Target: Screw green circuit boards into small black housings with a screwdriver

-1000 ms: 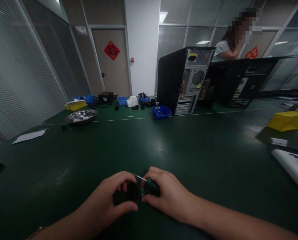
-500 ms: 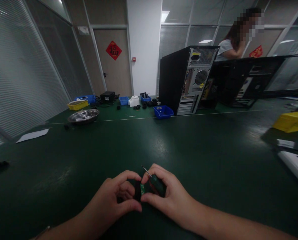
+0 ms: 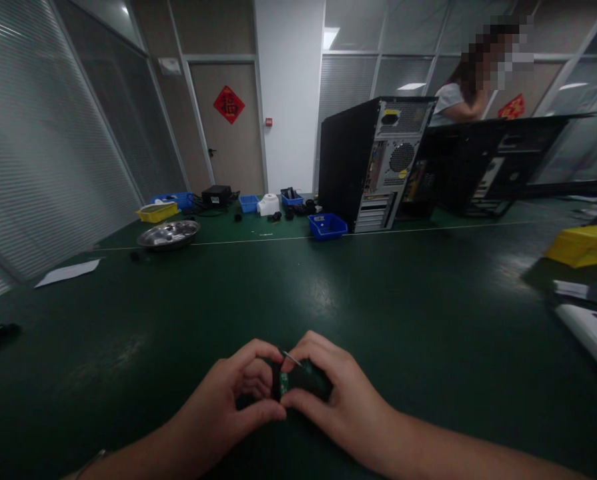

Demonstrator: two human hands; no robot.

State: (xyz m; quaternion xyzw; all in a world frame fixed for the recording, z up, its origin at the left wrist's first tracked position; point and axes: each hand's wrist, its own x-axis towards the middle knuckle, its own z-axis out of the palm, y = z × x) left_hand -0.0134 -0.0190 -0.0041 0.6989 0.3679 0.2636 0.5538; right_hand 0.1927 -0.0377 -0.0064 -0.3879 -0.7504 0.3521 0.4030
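Close together at the lower middle, my left hand (image 3: 231, 390) and my right hand (image 3: 345, 387) meet over the green table (image 3: 178, 320). Between thumb and fingertips, the left pinches a narrow black part (image 3: 277, 380). A small green circuit board (image 3: 284, 383) lies against that part's right side, its edges gripped by my right thumb and forefinger. Also kept in the right hand is a screwdriver (image 3: 293, 359); its thin metal shaft points up and left, and its dark handle is mostly hidden in the palm.
Behind stand a black computer tower (image 3: 351, 163) and a blue bin (image 3: 327, 227). A metal dish (image 3: 169, 235) and a yellow tray (image 3: 158, 213) sit at the left. At the right are a yellow bin (image 3: 583, 247) and a white device (image 3: 591, 333). A person (image 3: 451, 101) is beyond the computers.
The screwdriver has tilted lower, its tip now close to my left fingertips, and its handle shows less. Both hands keep their grip in nearly the same place.
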